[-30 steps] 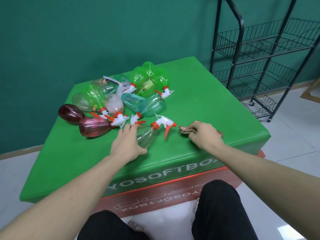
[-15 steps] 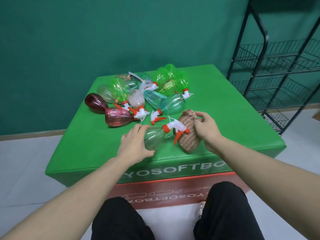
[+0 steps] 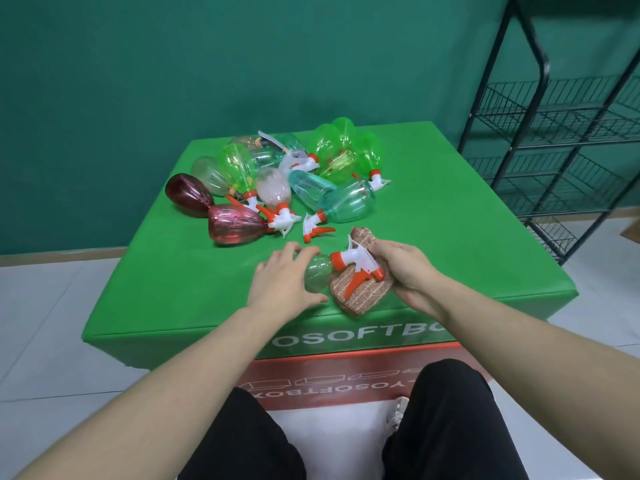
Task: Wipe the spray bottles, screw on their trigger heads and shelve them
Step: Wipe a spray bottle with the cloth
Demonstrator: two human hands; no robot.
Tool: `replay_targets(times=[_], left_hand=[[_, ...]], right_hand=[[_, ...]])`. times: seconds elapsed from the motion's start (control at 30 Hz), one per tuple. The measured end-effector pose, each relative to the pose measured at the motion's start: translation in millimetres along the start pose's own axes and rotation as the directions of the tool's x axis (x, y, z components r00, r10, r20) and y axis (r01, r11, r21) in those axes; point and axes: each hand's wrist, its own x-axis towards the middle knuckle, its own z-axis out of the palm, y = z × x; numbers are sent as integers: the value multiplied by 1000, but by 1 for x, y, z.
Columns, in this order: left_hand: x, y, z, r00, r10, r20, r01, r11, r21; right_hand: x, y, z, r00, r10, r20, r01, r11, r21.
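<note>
A small clear greenish spray bottle [image 3: 318,276] lies near the front edge of the green box, its white and orange trigger head [image 3: 356,264] pointing right. My left hand [image 3: 284,282] grips the bottle's body from the left. My right hand [image 3: 405,268] holds a brown striped cloth [image 3: 360,294] that lies under the trigger head. Further back lies a pile of several bottles: green ones [image 3: 332,150], teal ones [image 3: 346,202] and dark red ones [image 3: 235,225], most with trigger heads on.
The green soft box [image 3: 433,244] serves as the table, with a red base below. A black wire shelf rack [image 3: 561,140] stands to the right against the green wall. My knees in black trousers are below the box's front edge.
My right hand lifted the brown cloth off the box and brought it left under the bottle's trigger head. My left hand closed further round the bottle. The camera swung left and nearer.
</note>
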Motion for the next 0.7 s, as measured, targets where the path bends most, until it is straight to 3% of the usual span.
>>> replay_targets(times=[0.13,0.3,0.43,0.57,0.7], left_hand=[[3,7,3,999,40,-24,-38,996,76],[2,0,4,992,118,35,-123,968,220],[3,-2,4,989,126,77,-138,974,181],[5,-2,4,985,134,106,-151,973,173],[8,-1,6,983,136,123,-158,969,190]], right_hand=[[3,2,-7,1000,-10,10,10,1000,1],[4,-7,-14,992,-125,8,125,992,-11],[7,-8,-13,993,-115,20,115,993,2],[8,0,-13,990,-82,119,81,997,12],[8,5,-13,989,-69,133,85,989,-118]])
